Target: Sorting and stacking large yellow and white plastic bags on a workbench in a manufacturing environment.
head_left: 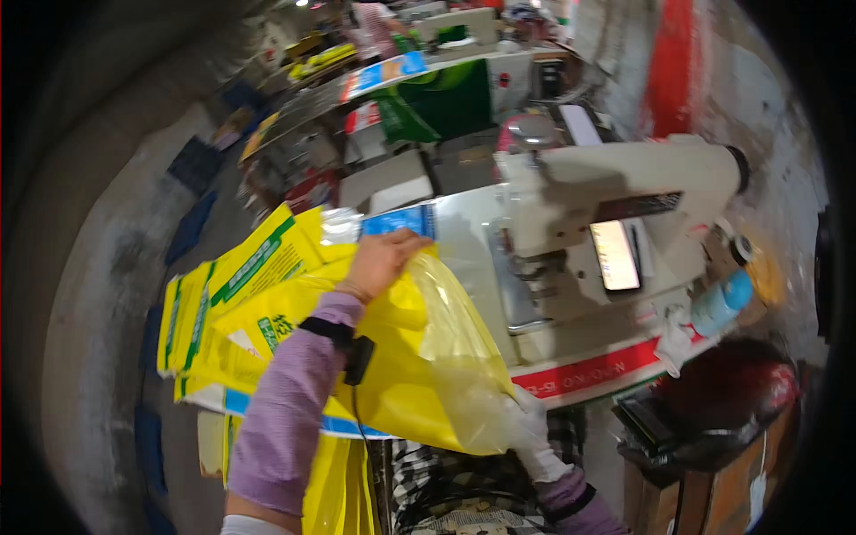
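The left hand grips a yellow bag, not yet under the sewing machine; the right hand's hold is unclear.

Your left forearm reaches forward over the table, slanting to the right. Your left hand is near the far edge, back uppermost, fingers bent and pointing right. Your right forearm slants inward, and your right hand is low beside the near edge, its fingers too blurred to make out.
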